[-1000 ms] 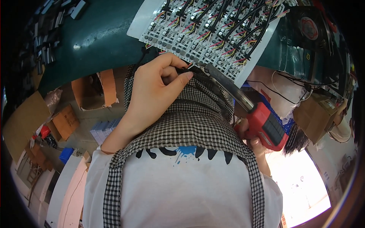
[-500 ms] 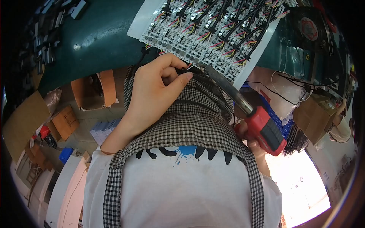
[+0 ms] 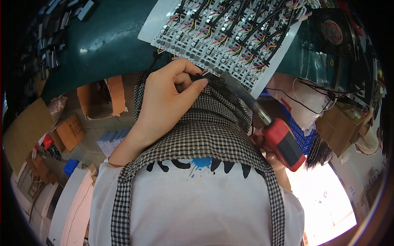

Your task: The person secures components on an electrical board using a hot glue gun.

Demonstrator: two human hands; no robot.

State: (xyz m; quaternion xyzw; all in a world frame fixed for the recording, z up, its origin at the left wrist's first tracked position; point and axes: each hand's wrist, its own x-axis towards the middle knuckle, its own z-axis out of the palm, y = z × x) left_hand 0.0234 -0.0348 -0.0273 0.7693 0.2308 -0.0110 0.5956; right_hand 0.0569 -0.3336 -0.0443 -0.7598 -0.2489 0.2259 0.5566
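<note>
My right hand (image 3: 274,158), partly hidden, is wrapped round the red and black handle of a soldering gun (image 3: 283,143). Its long metal barrel points up and left, with the tip at the near edge of a panel of circuit boards (image 3: 205,41). Close to that tip, my left hand (image 3: 168,92) is closed in a pinch, thumb against forefinger, on a dark cable (image 3: 199,76) with thin coloured wire ends. The joint between wires and board is too small to make out. Several black cables with red, yellow and white wires stand on the panel.
The panel lies on a green-topped table (image 3: 106,45). Many dark and grey strips (image 3: 51,41) lie at the far left, and a round black fan-like thing (image 3: 332,30) stands at the right. Cardboard boxes (image 3: 338,125) and a blue basket (image 3: 301,133) are below the table edge.
The soldering gun's handle has tilted slightly down and to the left in my right hand. My left hand stays where it was.
</note>
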